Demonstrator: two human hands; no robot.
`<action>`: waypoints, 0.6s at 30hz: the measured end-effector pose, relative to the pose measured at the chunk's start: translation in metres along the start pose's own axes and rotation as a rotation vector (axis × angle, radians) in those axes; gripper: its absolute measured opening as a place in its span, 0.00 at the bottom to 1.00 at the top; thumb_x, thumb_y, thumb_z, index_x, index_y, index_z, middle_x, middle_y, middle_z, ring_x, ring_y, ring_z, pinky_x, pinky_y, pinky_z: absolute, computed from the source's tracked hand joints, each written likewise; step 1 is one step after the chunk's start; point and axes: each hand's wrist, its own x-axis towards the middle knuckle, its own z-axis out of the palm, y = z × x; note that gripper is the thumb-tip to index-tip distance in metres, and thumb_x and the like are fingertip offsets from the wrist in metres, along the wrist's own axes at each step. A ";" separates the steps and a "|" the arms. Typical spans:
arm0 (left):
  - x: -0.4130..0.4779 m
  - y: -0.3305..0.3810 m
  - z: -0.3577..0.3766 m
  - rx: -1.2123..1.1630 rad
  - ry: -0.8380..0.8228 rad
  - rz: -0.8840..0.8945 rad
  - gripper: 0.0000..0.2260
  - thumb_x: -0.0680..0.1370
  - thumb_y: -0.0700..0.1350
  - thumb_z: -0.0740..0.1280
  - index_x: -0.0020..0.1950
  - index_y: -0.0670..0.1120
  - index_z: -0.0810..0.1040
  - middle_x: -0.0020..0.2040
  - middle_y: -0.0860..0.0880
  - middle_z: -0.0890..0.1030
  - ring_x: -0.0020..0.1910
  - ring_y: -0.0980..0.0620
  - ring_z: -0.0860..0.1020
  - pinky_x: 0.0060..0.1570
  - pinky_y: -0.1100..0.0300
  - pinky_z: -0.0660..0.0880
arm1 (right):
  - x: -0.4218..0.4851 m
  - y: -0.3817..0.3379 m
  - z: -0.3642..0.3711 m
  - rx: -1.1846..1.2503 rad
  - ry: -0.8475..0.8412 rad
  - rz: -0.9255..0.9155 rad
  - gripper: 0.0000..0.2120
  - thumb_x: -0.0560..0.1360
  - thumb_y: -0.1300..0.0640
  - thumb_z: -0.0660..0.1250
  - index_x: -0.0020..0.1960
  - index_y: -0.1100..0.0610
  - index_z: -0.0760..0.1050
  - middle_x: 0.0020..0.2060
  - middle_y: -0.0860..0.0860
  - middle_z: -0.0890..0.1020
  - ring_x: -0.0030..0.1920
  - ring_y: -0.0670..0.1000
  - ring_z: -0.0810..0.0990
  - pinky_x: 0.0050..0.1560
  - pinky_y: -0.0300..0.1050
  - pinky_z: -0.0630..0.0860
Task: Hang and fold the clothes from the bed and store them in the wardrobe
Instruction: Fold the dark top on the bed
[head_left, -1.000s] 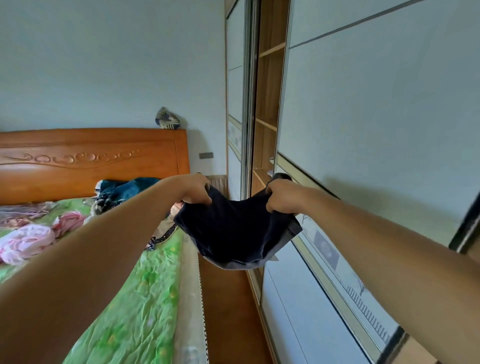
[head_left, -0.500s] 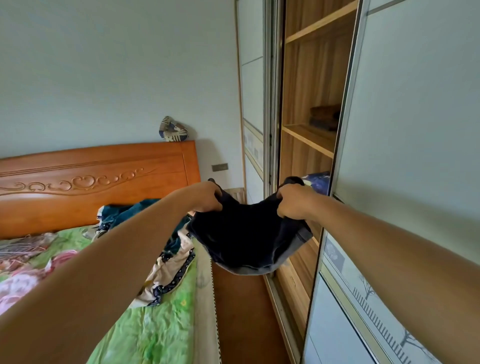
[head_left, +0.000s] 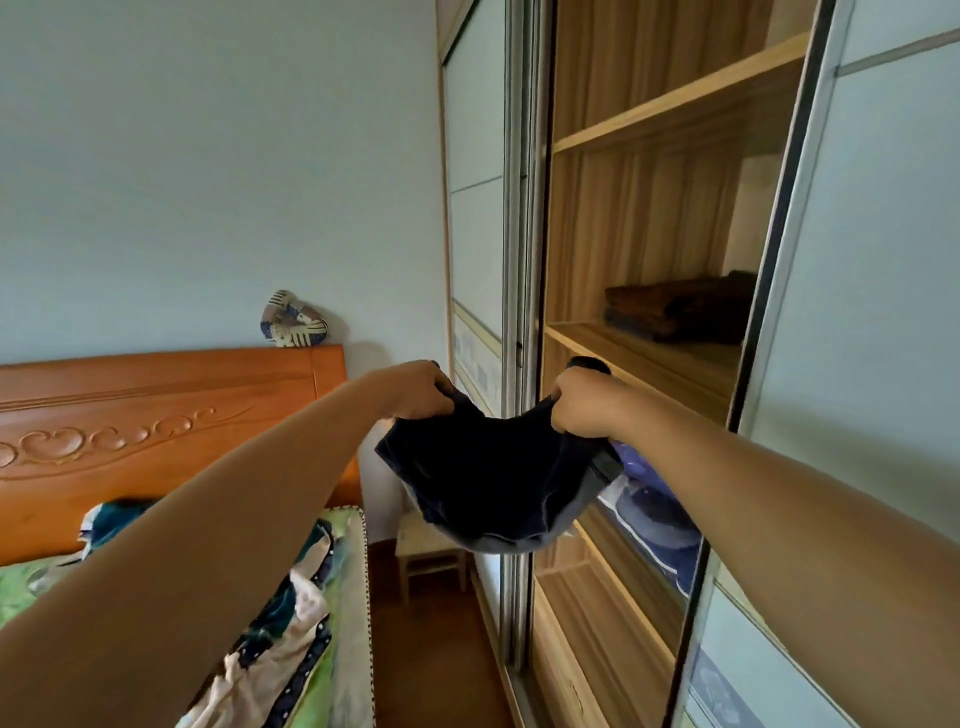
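A folded dark navy garment (head_left: 493, 478) hangs in the air between my two hands, in front of the open wardrobe (head_left: 649, 119). My left hand (head_left: 421, 389) grips its left top edge and my right hand (head_left: 582, 405) grips its right top edge. The cloth sags in the middle, with a grey lining showing at the bottom. A wooden shelf (head_left: 670, 358) lies just behind my right hand. On it sits a folded brown and dark stack (head_left: 675, 309). Below it, blue and purple bedding (head_left: 660, 499) fills a lower compartment.
The bed (head_left: 332, 649) with a green sheet lies at lower left, with a teal and cream patterned cloth (head_left: 280, 623) on it. An orange wooden headboard (head_left: 156, 431) carries a patterned cushion (head_left: 293, 319). A small wooden stool (head_left: 431, 556) stands by the wall. Sliding doors (head_left: 872, 364) frame the opening.
I have moved forward and turned right toward the wardrobe opening. More shelves and the folded stack came into view. Both hands kept their grip on the garment, which now hangs nearer the shelf.
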 end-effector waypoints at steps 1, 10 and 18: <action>0.021 -0.004 -0.005 -0.003 0.009 0.017 0.16 0.78 0.49 0.66 0.66 0.51 0.79 0.54 0.53 0.75 0.51 0.52 0.74 0.47 0.60 0.70 | 0.020 -0.001 -0.007 -0.017 0.021 0.001 0.04 0.78 0.63 0.61 0.47 0.63 0.74 0.39 0.56 0.73 0.41 0.55 0.72 0.33 0.41 0.66; 0.214 -0.018 -0.072 -0.118 0.002 0.235 0.16 0.78 0.46 0.65 0.65 0.52 0.80 0.62 0.51 0.77 0.62 0.48 0.75 0.67 0.48 0.72 | 0.184 0.022 -0.064 0.148 0.181 0.195 0.12 0.74 0.64 0.67 0.56 0.67 0.80 0.52 0.59 0.81 0.52 0.58 0.81 0.43 0.45 0.76; 0.336 0.073 -0.082 -0.271 -0.076 0.479 0.13 0.79 0.44 0.65 0.63 0.50 0.80 0.55 0.51 0.79 0.54 0.52 0.79 0.56 0.56 0.77 | 0.206 0.105 -0.133 0.095 0.282 0.456 0.05 0.74 0.66 0.66 0.40 0.61 0.74 0.40 0.55 0.74 0.38 0.54 0.73 0.34 0.42 0.68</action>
